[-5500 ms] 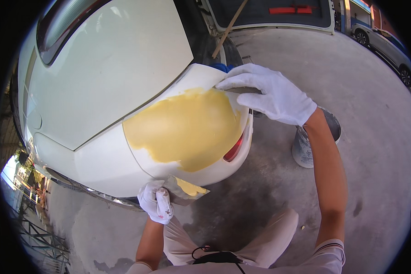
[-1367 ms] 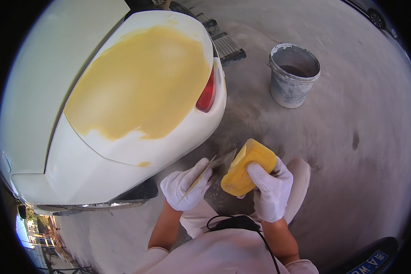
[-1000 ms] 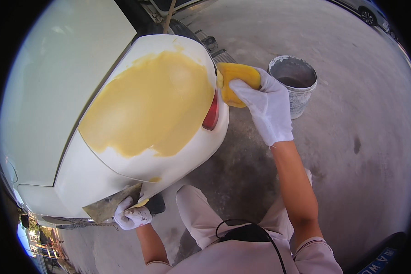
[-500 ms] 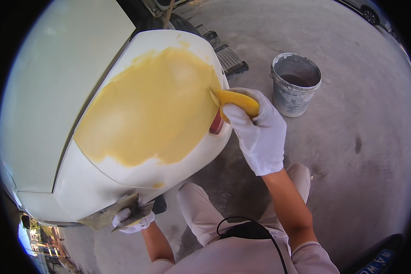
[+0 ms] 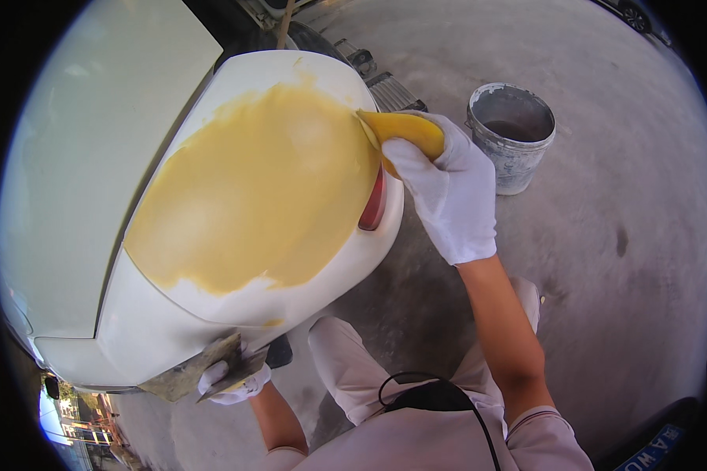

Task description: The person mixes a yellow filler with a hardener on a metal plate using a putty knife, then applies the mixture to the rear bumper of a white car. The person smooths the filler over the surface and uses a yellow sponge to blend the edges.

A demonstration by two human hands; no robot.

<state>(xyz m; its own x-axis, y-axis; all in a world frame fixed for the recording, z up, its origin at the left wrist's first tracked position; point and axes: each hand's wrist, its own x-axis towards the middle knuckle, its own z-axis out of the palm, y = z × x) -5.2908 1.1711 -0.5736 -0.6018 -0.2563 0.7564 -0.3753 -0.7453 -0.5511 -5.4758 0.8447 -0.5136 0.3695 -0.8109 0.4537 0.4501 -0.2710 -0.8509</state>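
A white car body panel [image 5: 291,67] carries a broad patch of yellow filler [image 5: 243,196], smooth in the middle and ragged at its borders. My right hand [image 5: 452,180], in a white glove, grips a flexible yellow spreader [image 5: 408,133]. The spreader is bent, and its edge meets the filler's right border, above a red light [image 5: 375,200]. Low on the left, my gloved left hand [image 5: 236,385] holds flat grey metal plates [image 5: 196,369] that look like putty knives. Some yellow filler sits on them. Part of the left fingers is hidden behind the plates.
A paint-smeared metal bucket [image 5: 511,141] stands on the concrete floor [image 5: 597,188] to the right. Another white car panel [image 5: 86,157] adjoins on the left across a dark gap. Mechanical parts [image 5: 393,93] lie behind the panel. My knees [image 5: 346,357] are close below.
My right hand has moved the spreader upward along the filler's right border, uncovering more of the red light. The left hand stays low with the plates.
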